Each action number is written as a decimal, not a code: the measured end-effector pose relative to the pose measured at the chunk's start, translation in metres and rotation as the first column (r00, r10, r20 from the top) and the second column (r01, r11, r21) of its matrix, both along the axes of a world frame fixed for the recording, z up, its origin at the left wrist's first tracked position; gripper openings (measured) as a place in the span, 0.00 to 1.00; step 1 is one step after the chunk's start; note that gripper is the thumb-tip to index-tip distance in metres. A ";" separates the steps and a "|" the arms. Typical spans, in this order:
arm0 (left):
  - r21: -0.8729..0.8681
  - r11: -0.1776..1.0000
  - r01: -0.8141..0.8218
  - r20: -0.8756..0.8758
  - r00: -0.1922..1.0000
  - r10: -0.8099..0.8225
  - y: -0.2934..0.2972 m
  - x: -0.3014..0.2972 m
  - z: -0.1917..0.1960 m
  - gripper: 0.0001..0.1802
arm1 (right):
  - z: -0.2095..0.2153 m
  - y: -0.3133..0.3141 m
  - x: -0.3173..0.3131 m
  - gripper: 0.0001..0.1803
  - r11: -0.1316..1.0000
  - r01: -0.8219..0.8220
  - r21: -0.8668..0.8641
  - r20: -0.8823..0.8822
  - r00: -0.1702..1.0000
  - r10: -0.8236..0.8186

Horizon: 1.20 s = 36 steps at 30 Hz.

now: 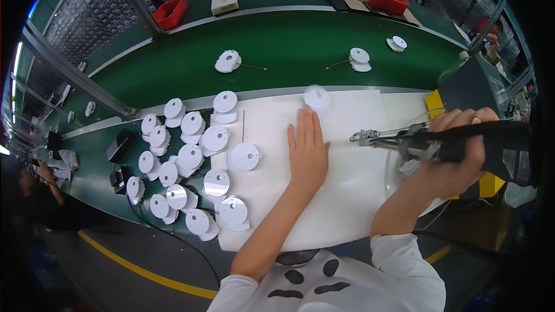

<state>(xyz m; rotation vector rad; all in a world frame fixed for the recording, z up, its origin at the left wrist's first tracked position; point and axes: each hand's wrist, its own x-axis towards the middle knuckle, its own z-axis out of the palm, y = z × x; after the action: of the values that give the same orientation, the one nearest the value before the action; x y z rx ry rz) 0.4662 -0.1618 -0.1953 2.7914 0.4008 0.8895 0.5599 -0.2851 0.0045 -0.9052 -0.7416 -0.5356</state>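
My left hand (308, 153) lies palm down over the white work mat (347, 196), fingers stretched out and holding nothing. Just past its fingertips is a round white plastic part (316, 98), smeared by motion, at the mat's far edge. I cannot tell whether the fingers touch it. On the right, my right hand (459, 147) is wrapped round a black power screwdriver (428, 140) with a slim metal nose, which points left over the mat. To the left of my left hand stand several white round-topped units (243, 156), some on the mat's edge.
On the green conveyor belt (289, 40) lie more white units (229, 60), some with thin wires. Beyond it are a red bin (170, 13), a small box (224, 4) and another red bin (383, 0). A dark machine (471, 89) with yellow corners borders the mat's right side.
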 end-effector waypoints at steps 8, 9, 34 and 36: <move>-0.132 0.950 -0.284 -0.187 0.948 0.258 0.016 -0.097 0.036 0.37 | 0.004 0.012 -0.019 0.17 0.960 0.227 -0.165 -0.171 0.952 -0.255; -0.059 0.940 -0.335 -0.225 0.922 0.314 0.027 -0.112 0.029 0.34 | 0.006 0.013 -0.021 0.17 0.961 0.226 -0.161 -0.173 0.952 -0.253; 0.045 0.975 0.216 0.061 0.974 -0.218 -0.013 -0.059 -0.002 0.17 | -0.020 0.021 -0.018 0.21 0.951 -0.057 -0.303 -0.097 0.995 0.028; 0.038 0.982 0.186 0.094 0.977 -0.189 -0.014 -0.056 -0.006 0.15 | -0.023 0.022 -0.015 0.20 0.956 -0.060 -0.288 -0.062 0.997 0.044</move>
<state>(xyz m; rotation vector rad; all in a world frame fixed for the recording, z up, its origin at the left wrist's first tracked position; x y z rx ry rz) 0.4103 -0.1760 -0.2013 2.7409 0.1075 0.9875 0.5452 -0.2632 -0.0183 -1.1648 -0.8046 -0.3585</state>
